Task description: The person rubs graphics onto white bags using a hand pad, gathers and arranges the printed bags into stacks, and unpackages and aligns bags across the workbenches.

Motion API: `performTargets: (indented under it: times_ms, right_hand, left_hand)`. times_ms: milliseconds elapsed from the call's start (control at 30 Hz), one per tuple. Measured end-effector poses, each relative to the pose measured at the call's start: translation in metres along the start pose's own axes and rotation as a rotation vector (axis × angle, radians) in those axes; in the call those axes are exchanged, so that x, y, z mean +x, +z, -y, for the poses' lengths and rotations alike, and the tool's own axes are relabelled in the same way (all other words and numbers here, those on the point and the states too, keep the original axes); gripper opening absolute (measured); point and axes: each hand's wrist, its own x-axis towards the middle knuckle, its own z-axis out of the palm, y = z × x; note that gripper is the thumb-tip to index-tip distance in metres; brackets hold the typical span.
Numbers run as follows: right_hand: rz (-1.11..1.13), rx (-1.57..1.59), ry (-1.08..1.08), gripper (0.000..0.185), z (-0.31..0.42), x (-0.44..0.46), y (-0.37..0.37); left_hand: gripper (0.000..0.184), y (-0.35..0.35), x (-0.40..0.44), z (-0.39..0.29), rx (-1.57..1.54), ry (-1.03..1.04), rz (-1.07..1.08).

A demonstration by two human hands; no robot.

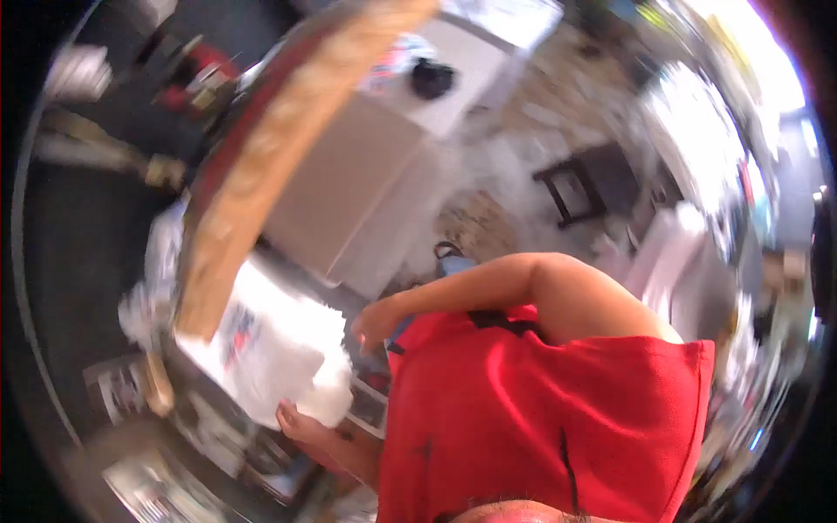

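Observation:
My left hand (301, 423) is at the near edge of a pile of thin white plastic sheets or bags (275, 370) with small red and blue print. Its thumb and fingers look pinched on the white plastic at that edge. My right hand (377, 322) reaches across from the right, just beside the pile's ragged right edge. Its fingers curl downward and are partly hidden, so what they hold cannot be made out. Motion blur softens both hands and the plastic.
A long wooden beam-like edge (279, 148) runs diagonally past the pile. Beyond it stands a brown cardboard box (349, 183), with a black round item (432, 78) on a pale surface behind. A dark stool-like frame (571, 192) stands on the littered floor. White bundles (689, 113) line the right.

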Motion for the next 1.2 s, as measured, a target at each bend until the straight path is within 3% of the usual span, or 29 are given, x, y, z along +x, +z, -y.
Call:
performTargets:
  times_ms: [33,67,100,200,233,267,333,367,400,467,533,667,733,867,1000,1067,1167,1200]
  right_hand:
    - [-0.099,0.042,0.042,0.041,0.001,0.003,0.005]
    - [0.040,0.095,0.056,0.041,0.001,0.004,0.008]
    - [0.179,0.147,0.057,0.041,-0.004,-0.002,0.008]
    - [-0.004,0.344,0.155,0.041,0.021,-0.033,0.004]
    - [-0.026,0.053,-0.208,0.041,-0.035,0.010,0.015]
    - [-0.095,0.069,-0.197,0.041,-0.029,0.003,0.018]
    - [-0.462,0.210,0.232,0.044,-0.001,-0.041,0.017]
    - [-0.548,0.085,0.227,0.046,0.009,-0.056,0.018]
    - [-0.572,0.082,0.256,0.046,0.017,-0.067,0.026]
    - [-1.032,0.345,0.263,0.042,0.032,-0.093,0.058]
    - [-1.139,0.265,0.474,0.045,0.049,-0.130,0.084]
    - [-1.367,0.395,0.833,0.049,0.088,-0.195,0.144]
    - [-1.373,0.370,0.994,0.046,0.103,-0.218,0.166]
    - [-1.470,0.295,1.128,0.043,0.086,-0.235,0.205]
    - [-1.635,0.369,0.917,0.036,0.114,-0.278,0.211]
    - [-1.931,0.094,0.884,0.029,0.121,-0.331,0.217]
    - [-2.381,-0.085,1.194,0.027,0.163,-0.426,0.219]
    - [-2.464,-0.213,1.223,0.031,0.142,-0.477,0.234]
  left_hand:
    - [0.031,0.009,0.023,0.019,0.032,0.183,0.049]
    - [0.029,0.017,0.047,0.034,0.003,0.272,0.171]
    - [0.033,0.025,0.067,0.034,0.178,0.425,0.232]
    - [0.046,0.056,0.133,0.055,0.423,0.811,0.280]
    - [0.054,0.070,0.155,0.063,0.531,0.957,0.215]
    - [0.054,0.080,0.175,0.067,0.516,1.019,0.251]
    - [0.067,0.094,0.198,0.082,0.681,0.964,0.250]
    - [0.069,0.095,0.201,0.077,0.757,0.838,0.339]
    - [0.069,0.104,0.206,0.082,0.730,0.857,0.362]
    - [0.073,0.105,0.217,0.084,0.800,0.737,0.492]
    - [0.083,0.121,0.232,0.101,0.993,0.680,0.434]
    - [0.088,0.125,0.233,0.098,0.879,0.655,0.487]
    - [0.089,0.126,0.243,0.103,0.819,0.675,0.500]
    - [0.093,0.135,0.241,0.097,0.813,0.688,0.520]
    - [0.090,0.138,0.256,0.099,0.710,0.675,0.617]
    - [0.084,0.135,0.254,0.096,0.684,0.702,0.591]
    - [0.073,0.135,0.268,0.095,0.599,0.722,0.600]
    - [0.068,0.135,0.268,0.095,0.534,0.715,0.638]
